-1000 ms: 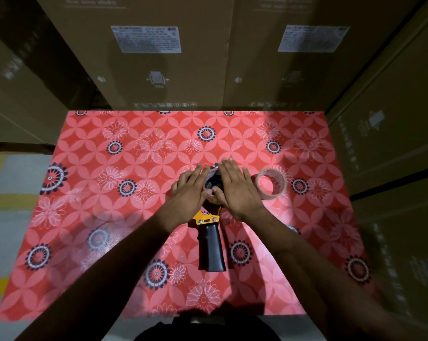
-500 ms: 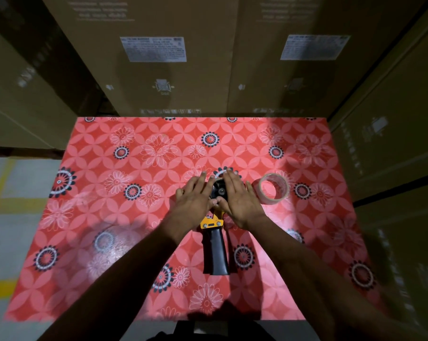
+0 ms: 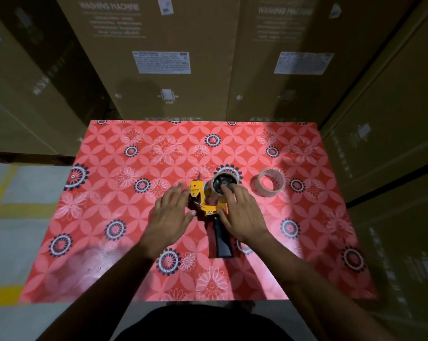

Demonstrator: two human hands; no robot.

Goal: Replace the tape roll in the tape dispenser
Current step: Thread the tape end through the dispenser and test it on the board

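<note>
A tape dispenser (image 3: 209, 205) with a yellow frame and a black handle lies flat on the red flowered table (image 3: 109, 217). A tape roll (image 3: 224, 183) sits on its black hub at the far end. My right hand (image 3: 242, 215) lies over the dispenser's right side, fingers spread, fingertips touching the hub. To the left of the yellow frame hovers my left hand (image 3: 171, 215), open and holding nothing. A second clear tape roll (image 3: 267, 182) lies flat on the table to the right, apart from both hands.
Tall cardboard boxes (image 3: 183, 57) stand against the table's far edge and along its right side (image 3: 385, 143). Grey floor with yellow lines (image 3: 11, 210) lies to the left. My dark clothing shows at the near edge.
Both hands have drawn back and apart from the dispenser's head, which uncovers the yellow frame and the roll on the hub. The left hand has moved left, off the dispenser.
</note>
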